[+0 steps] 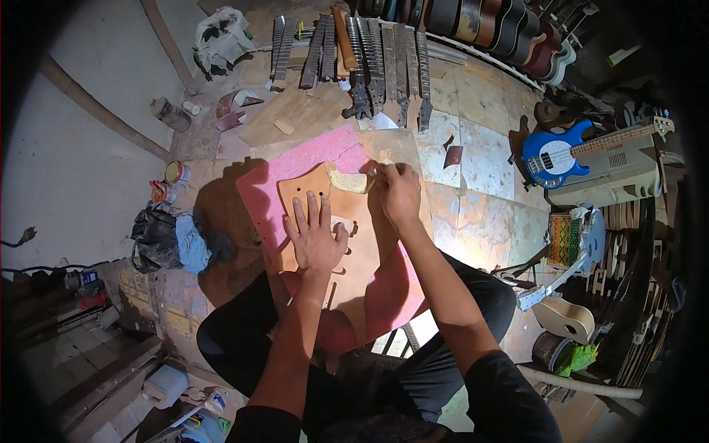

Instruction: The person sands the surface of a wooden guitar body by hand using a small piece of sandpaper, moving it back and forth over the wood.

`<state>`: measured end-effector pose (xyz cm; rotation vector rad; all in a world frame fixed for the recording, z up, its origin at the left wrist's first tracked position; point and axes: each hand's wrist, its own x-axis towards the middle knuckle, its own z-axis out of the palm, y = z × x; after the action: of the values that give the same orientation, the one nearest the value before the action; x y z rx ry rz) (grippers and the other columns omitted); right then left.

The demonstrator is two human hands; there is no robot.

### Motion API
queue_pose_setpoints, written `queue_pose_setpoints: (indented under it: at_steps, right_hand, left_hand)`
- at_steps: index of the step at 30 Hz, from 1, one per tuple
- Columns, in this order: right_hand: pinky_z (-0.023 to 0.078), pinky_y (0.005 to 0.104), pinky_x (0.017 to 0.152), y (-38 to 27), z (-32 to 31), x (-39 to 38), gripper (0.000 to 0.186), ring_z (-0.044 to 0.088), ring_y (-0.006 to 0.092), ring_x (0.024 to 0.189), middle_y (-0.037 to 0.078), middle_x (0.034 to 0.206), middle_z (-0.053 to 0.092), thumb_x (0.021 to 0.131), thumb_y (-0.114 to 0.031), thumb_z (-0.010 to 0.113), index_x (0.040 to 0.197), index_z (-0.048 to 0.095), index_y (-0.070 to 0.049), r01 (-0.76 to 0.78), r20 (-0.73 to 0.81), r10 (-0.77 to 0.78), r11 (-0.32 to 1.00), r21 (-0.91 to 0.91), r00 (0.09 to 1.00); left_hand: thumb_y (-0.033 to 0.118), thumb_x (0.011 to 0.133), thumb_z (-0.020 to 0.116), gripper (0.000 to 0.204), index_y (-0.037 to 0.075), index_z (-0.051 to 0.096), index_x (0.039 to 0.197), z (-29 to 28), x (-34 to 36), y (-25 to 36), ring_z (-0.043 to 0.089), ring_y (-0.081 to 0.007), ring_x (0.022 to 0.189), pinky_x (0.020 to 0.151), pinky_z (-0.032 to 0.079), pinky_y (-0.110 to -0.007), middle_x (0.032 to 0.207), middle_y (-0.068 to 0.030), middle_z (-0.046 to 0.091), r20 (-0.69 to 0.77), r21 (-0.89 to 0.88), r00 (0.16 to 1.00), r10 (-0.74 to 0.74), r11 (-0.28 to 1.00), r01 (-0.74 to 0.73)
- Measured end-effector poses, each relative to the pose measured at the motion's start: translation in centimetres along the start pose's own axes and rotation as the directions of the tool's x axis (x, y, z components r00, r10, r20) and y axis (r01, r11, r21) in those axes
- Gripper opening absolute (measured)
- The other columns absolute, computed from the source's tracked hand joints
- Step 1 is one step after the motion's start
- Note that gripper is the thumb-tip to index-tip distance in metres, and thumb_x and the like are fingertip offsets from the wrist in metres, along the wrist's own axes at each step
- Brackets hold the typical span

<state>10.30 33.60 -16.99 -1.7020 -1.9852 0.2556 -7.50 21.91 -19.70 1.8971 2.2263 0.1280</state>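
From my remote post on the head camera, I list the following. Item one, wooden guitar body (356, 280): tan, with dark holes and routed recesses, lying flat over a pink sheet (258, 196) in front of the seated person, its lower end between the black-trousered legs (236, 336); a pale yellow curved patch (348, 181) marks its upper edge. Item two, left hand (316, 240): palm down on the upper part of the body, fingers spread and extended, gripping nothing. Item three, right hand (401, 193): at the body's upper right edge, just beside the pale patch, fingers bent downward; I am unable to make out whether anything is pinched under the fingertips, or how tightly they close. Surroundings, far side: a row of fretted necks (330, 52) laid side by side, a white crumpled bag (223, 38) to their left, and a line of guitars (487, 29) beyond on the right. Right side: a blue electric bass (565, 144) with white plate, and a small pale guitar (565, 319) with a round hole, lower down. Left side: a black plastic bag (156, 244) touching a light blue bundle (192, 244), with a lidded tin (176, 173) just above. Floor, right of centre: a small reddish-brown scrap (453, 155).
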Motion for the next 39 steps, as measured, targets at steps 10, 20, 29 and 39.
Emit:
queue_pose_setpoints:
  at_steps: [10, 20, 29, 39]
  right_hand:
    - [0.051, 0.0528, 0.091, 3.1, -1.1, -8.8, 0.030, 0.064, 0.0456, 0.109, 0.025, 0.125, 0.067, 0.091, -0.011, 0.077, 0.121, 0.074, -0.010, -0.259, 0.082, 0.246, 0.914, 0.313, 0.966]
    - [0.051, 0.0528, 0.099, 2.9, -2.9, -14.0, 0.035, 0.062, 0.0472, 0.116, 0.028, 0.128, 0.066, 0.094, -0.012, 0.076, 0.128, 0.072, -0.008, -0.101, 0.141, 0.078, 0.982, 0.160, 0.987]
    - [0.052, 0.0519, 0.091, 3.8, -0.9, -2.3, 0.034, 0.062, 0.0472, 0.105, 0.025, 0.116, 0.067, 0.087, -0.007, 0.078, 0.120, 0.070, -0.003, -0.081, 0.006, 0.081, 0.989, 0.121, 0.997]
    - [0.051, 0.0547, 0.093, 1.6, -3.1, -11.5, 0.036, 0.062, 0.0456, 0.113, 0.025, 0.124, 0.066, 0.092, -0.018, 0.078, 0.128, 0.073, -0.013, -0.124, 0.029, 0.123, 0.991, 0.044, 0.992]
  left_hand:
    - [0.040, 0.095, 0.052, 0.074, 0.027, 0.041, 0.167, 0.3, -0.1, -0.1, 0.014, -0.0436, 0.164, 0.127, 0.012, -0.070, 0.179, -0.0141, 0.021, -0.044, 0.034, 0.999, 0.027, 0.999, -0.026]
    - [0.039, 0.093, 0.054, 0.075, 0.027, 0.043, 0.167, 0.7, -0.5, -1.4, 0.016, -0.0439, 0.164, 0.126, 0.015, -0.072, 0.178, -0.0144, 0.024, -0.061, 0.045, 0.998, 0.017, 0.999, -0.014]
    - [0.037, 0.094, 0.056, 0.079, 0.025, 0.037, 0.169, 0.3, 0.1, 0.4, 0.009, -0.0431, 0.165, 0.127, 0.014, -0.069, 0.180, -0.0142, 0.018, -0.017, 0.016, 0.999, 0.037, 0.999, -0.037]
    - [0.036, 0.093, 0.057, 0.079, 0.025, 0.037, 0.169, 0.3, 0.1, -0.7, 0.012, -0.0449, 0.164, 0.127, 0.014, -0.070, 0.179, -0.0147, 0.020, -0.045, 0.043, 0.998, 0.043, 0.998, -0.041]
